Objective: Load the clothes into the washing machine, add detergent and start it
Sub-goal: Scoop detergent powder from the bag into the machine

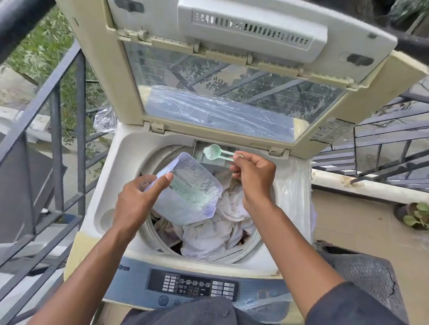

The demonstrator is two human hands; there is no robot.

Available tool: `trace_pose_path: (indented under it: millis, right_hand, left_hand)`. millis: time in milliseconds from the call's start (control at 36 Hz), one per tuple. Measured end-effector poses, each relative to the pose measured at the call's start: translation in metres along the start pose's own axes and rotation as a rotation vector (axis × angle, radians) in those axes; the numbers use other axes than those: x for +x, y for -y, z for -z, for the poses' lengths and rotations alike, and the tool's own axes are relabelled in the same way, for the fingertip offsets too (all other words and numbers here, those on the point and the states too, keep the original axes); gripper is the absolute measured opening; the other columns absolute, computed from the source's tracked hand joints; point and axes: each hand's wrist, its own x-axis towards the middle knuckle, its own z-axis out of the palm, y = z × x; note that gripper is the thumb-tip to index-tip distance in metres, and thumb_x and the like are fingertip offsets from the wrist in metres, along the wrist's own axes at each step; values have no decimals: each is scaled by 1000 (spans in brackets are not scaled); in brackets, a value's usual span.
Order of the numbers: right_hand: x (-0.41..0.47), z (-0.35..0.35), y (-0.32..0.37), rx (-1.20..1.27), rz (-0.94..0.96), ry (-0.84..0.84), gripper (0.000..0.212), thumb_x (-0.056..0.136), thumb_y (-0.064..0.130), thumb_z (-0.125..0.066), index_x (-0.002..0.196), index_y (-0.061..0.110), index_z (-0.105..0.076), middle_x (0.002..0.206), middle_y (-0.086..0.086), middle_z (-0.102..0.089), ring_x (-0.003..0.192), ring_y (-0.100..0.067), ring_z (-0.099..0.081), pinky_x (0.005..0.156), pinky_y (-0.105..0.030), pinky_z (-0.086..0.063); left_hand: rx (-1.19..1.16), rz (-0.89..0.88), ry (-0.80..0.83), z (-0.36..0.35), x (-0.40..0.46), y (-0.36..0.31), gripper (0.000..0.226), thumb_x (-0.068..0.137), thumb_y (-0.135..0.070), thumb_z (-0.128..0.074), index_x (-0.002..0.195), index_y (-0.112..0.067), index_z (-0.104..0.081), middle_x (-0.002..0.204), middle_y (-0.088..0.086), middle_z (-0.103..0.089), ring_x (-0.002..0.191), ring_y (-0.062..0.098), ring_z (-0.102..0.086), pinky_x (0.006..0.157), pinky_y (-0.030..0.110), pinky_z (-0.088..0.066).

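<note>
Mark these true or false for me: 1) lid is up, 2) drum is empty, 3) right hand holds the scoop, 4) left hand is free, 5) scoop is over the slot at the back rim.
1) The washing machine lid is raised: true.
2) The drum is empty: false. Clothes lie in it.
3) The right hand pinches the green scoop by its handle: true.
4) The left hand is free: false. It holds the clear detergent container, tilted over the drum.
5) The scoop bowl is over the compartment at the back rim: true.
</note>
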Motion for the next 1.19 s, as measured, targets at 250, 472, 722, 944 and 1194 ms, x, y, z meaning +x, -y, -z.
trace_pose_path:
  millis: [250,472,722,944,1194]
  right_hand:
    - [16,-19,-8,-321,259,-23,11,90,14,-75,97,19,-82,77,2,-80,69,-11,-77,69,-37,-66]
    - [16,-5,-13,-528,453,-51,13,93,16,-75,103,16,-84,96,4,-82,81,0,-71,74,-8,-54]
    - [13,5,-15,-597,560,-66,17,93,13,-75,107,14,-84,96,0,-82,84,-10,-76,73,1,-44]
    - [11,14,-16,-648,675,-105,16,92,11,-73,105,13,-84,91,-2,-82,81,-18,-77,77,-27,-61]
    - [8,22,-18,-767,839,-108,18,89,6,-74,103,13,-84,81,-2,-80,68,-21,-70,66,-19,-44]
  left_hand:
    - [-24,-29,-28,-2,-8,-6,56,64,-91,-72,95,-45,-80,99,-12,-81,107,17,-74,97,56,-59]
    - [-26,-13,-30,-2,-8,-3,68,59,-96,-71,100,-41,-81,104,-8,-81,110,18,-73,98,55,-59]
    - [-40,-26,-15,-4,-7,0,60,60,-94,-73,95,-46,-80,104,-8,-81,109,19,-74,97,56,-60]
    - [-43,-15,-17,-5,-6,-1,69,58,-95,-73,100,-40,-81,104,-8,-81,107,18,-75,97,55,-60]
    - [-32,-11,-6,-6,-6,-1,76,56,-97,-72,103,-38,-80,104,-4,-81,106,20,-75,98,55,-60]
